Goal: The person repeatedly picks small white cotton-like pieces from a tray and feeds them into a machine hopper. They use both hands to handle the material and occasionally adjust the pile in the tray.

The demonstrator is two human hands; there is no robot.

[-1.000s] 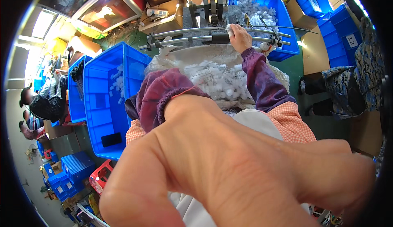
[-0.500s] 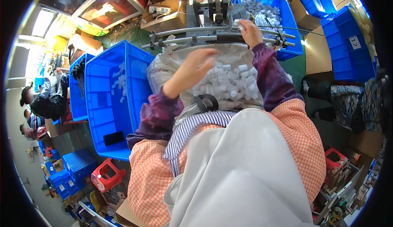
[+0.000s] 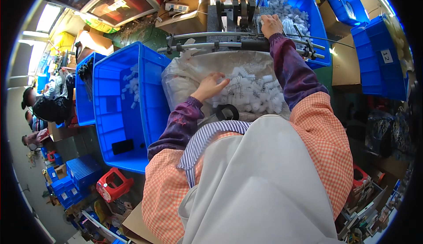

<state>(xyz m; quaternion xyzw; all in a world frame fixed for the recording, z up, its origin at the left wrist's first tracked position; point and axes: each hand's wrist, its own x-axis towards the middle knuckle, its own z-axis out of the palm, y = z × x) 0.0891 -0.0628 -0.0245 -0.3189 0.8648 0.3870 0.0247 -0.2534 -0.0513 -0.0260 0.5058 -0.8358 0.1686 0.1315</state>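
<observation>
In front of me a pale plastic-lined tray holds a heap of small white plastic pieces, with thin metal pins or springs among them. My left hand is at the heap's left side, fingers stretched apart and nothing seen in them. Farther off, my right hand is beside a dark metal bench machine. Its fingers are pinched together on what looks like a small white plastic piece; the fingertips partly hide it. Metal rails run across between the machine and the tray.
On the left stands a large blue bin with some white pieces and a black phone-like object. Another blue bin behind my right hand holds many pale pieces. Stacked blue crates are at right, a red stool at lower left.
My left hand has come down and back toward the heap from above it. My right hand stays by the machine, its wrist turned slightly. The whole view has shifted a little.
</observation>
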